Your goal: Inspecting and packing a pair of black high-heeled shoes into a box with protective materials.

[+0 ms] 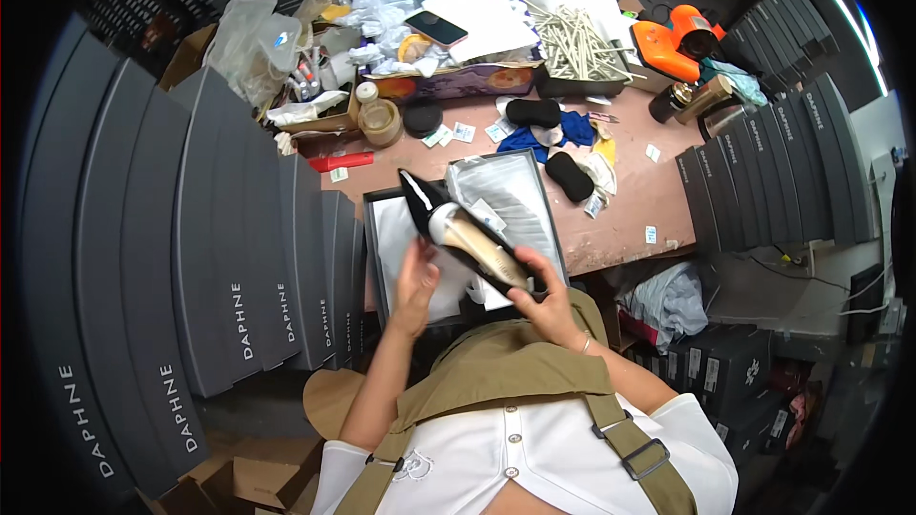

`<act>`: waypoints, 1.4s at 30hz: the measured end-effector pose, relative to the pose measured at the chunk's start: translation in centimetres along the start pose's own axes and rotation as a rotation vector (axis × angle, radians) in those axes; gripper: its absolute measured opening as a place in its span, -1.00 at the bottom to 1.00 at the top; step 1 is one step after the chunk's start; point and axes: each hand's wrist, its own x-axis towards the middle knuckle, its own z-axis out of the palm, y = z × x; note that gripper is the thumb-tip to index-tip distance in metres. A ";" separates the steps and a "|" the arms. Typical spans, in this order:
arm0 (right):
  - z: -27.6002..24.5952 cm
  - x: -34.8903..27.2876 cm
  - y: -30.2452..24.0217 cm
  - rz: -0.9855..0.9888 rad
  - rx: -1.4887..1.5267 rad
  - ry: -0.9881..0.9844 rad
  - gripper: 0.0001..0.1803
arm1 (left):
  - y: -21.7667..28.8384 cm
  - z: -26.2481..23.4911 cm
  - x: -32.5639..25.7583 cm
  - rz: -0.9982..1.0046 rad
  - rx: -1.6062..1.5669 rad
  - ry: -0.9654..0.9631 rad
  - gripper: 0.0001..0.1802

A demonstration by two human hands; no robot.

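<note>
A black pointed-toe shoe (483, 250) with a beige insole and a white lining patch is held over an open grey shoebox (370, 262). My right hand (546, 303) grips it at the heel end, thumb on the near side. Beside the toe half is my left hand (412, 292), its thumb and fingers apart and slightly blurred; whether a fingertip touches the shoe I cannot tell. Beneath the shoe, white tissue paper (391, 224) lines the box's left part. Wrapped white tissue (506, 191) fills the right part, with a small white packet (488, 216) on it.
Tall stacks of grey shoeboxes (215, 229) wall in the left; more shoeboxes (763, 167) stand at right. Behind lie black sponges (570, 176), blue cloth (575, 128), a glue jar (380, 121), a tray of white sticks (579, 43), a phone (437, 29) and an orange tool (665, 51).
</note>
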 end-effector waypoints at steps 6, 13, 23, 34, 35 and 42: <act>1.7 2.5 0.8 0.080 -0.224 -0.511 -0.57 | -3.4 3.0 0.9 0.104 -0.505 0.116 -0.40; 3.6 5.3 3.2 0.013 -0.335 -0.490 -0.73 | -1.8 3.3 2.1 0.315 0.311 0.146 -0.13; -9.3 28.0 -1.1 -0.707 -1.182 0.123 -0.64 | 1.3 -3.8 5.2 -0.323 -0.602 0.022 -0.12; 8.7 11.6 4.3 -0.614 -0.847 -0.613 -0.79 | -2.1 3.2 -0.2 -0.348 -0.723 0.196 -0.23; 8.6 10.7 4.7 -0.557 -0.856 -0.611 -0.80 | -2.6 3.1 -0.5 -0.362 -0.736 0.190 -0.24; 4.6 7.3 3.2 -0.505 -0.689 -0.445 -0.74 | -5.3 -0.1 1.3 -0.333 -0.405 0.127 -0.27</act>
